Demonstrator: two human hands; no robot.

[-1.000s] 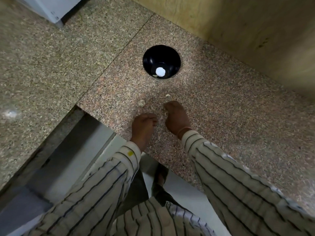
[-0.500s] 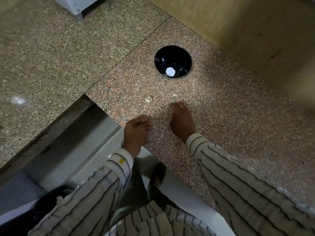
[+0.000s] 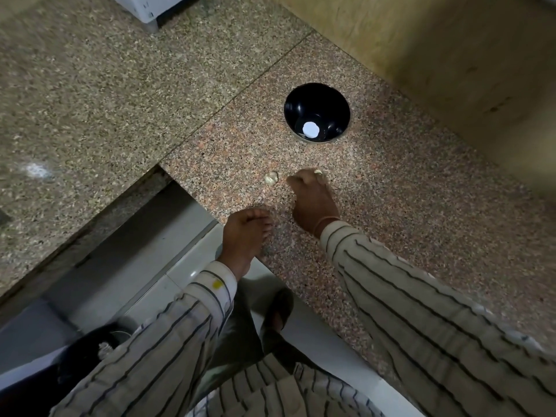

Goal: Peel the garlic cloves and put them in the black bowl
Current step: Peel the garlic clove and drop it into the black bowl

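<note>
Left hand curled empty at counter edge, right hand — grip on garlic clove unclear

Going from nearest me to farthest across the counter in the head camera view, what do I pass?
Left hand → loose garlic clove → black bowl. The right hand spans the depth of the first two, so it is left out.

Cream dark-striped sleeves, yellow spot on left cuff, thin wristband.
</note>
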